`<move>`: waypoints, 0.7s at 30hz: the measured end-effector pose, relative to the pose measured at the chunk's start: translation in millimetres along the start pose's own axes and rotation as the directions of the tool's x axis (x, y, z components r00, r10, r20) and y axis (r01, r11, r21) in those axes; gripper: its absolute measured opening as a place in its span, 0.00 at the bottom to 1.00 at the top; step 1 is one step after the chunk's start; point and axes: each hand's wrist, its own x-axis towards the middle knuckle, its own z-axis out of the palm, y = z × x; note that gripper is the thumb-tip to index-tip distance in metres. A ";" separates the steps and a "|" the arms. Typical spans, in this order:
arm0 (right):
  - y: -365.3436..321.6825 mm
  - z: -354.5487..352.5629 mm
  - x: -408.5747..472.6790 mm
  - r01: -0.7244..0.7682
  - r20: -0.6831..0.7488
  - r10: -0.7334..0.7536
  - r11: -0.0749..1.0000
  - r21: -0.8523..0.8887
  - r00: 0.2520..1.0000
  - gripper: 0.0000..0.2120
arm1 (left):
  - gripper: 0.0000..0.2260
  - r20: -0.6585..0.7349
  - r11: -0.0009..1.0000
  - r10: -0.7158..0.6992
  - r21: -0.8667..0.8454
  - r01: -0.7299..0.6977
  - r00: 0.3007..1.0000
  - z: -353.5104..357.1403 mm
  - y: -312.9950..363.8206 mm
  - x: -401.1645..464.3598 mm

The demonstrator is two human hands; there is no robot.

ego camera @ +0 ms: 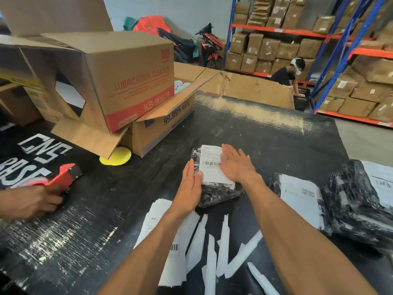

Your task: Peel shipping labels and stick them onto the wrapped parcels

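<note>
Both hands flat, fingers straight: left hand (pixel 190 184) & right hand (pixel 237 165) press a white label (pixel 213 165) onto a black-wrapped parcel (pixel 217 191) mid-table (pixel 265 141). Loose labels (pixel 163 233) and backing strips (pixel 222 248) lie by the near edge; two labelled parcels (pixel 340 199) sit at the right edge.

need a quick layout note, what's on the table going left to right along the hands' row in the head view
another person's hand on the red tape gun → left hand → labelled parcel → right hand → second labelled parcel → third parcel
</note>
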 end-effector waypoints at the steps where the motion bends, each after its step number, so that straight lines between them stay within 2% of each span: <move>1: -1.6 2.2 0.2 -0.004 -0.015 0.005 0.999 0.048 1.000 0.27 | 0.27 -0.006 1.000 -0.010 0.022 0.010 1.000 -0.8 4.1 1.8; 3: -7.8 5.6 -5.9 -0.048 -0.062 0.060 0.982 0.184 0.996 0.28 | 0.26 -0.037 0.987 -0.071 0.142 0.075 0.997 -4.8 15.9 11.4; 6: -10.7 5.3 -9.9 -0.113 -0.110 0.151 0.948 0.298 0.982 0.28 | 0.30 -0.102 0.916 -0.254 0.295 0.273 0.962 -13.4 42.0 44.8; 9: -11.5 1.8 -5.8 -0.160 -0.125 0.225 0.906 0.392 0.966 0.30 | 0.45 -0.084 0.855 -0.430 0.281 0.435 0.899 -10.0 65.2 82.3; 12: -15.2 -2.3 2.8 -0.312 -0.022 0.362 0.833 0.457 0.932 0.35 | 0.52 -0.104 0.808 -0.525 0.251 0.533 0.845 0.0 72.8 107.5; 14: -17.4 -4.1 8.9 -0.378 0.011 0.422 0.800 0.465 0.906 0.40 | 0.49 -0.150 0.777 -0.545 0.277 0.565 0.825 5.9 68.3 115.1; 17: -17.0 -1.9 21.6 -0.407 -0.030 0.454 0.823 0.397 0.890 0.47 | 0.34 -0.269 0.766 -0.479 0.338 0.547 0.836 11.9 56.2 120.7; 19: -16.4 -0.9 28.8 -0.422 -0.043 0.476 0.814 0.400 0.878 0.44 | 0.29 -0.287 0.770 -0.449 0.356 0.529 0.846 13.5 53.2 122.4; 21: -16.7 -3.0 32.3 -0.432 -0.046 0.493 0.800 0.416 0.869 0.36 | 0.27 -0.283 0.767 -0.426 0.391 0.509 0.859 13.8 53.4 124.1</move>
